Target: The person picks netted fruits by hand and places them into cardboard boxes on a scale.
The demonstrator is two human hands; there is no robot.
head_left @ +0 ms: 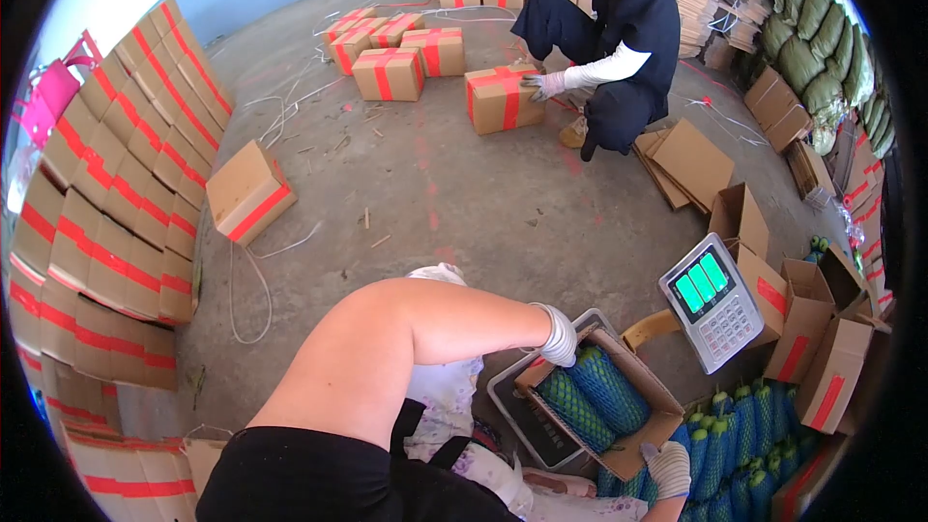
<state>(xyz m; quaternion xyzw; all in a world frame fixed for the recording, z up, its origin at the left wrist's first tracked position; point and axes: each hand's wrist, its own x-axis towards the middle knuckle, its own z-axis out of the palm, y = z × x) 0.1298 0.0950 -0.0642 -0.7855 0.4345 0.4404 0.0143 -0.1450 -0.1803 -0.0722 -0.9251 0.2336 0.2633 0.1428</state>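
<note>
An open cardboard box (665,418) rests tilted on the platform of a scale (503,391), with long green fruits in blue netting (611,391) inside. My left hand (559,336), in a pale striped glove, is closed at the box's far left corner; its fingertips are partly hidden. At the near right corner my right hand (669,470), gloved too, has its fingers bent against the cardboard. Beside the box stands the scale's display (710,302), lit green; its digits cannot be read. More netted fruits (744,430) are packed upright to the right.
A co-worker (619,48) squats ahead, a gloved hand on a taped carton (505,99). Stacked cartons (116,184) line the left. One carton (249,191) and loose strapping (237,300) lie on the floor. Flattened cardboard (691,162) and open boxes (807,319) are at right.
</note>
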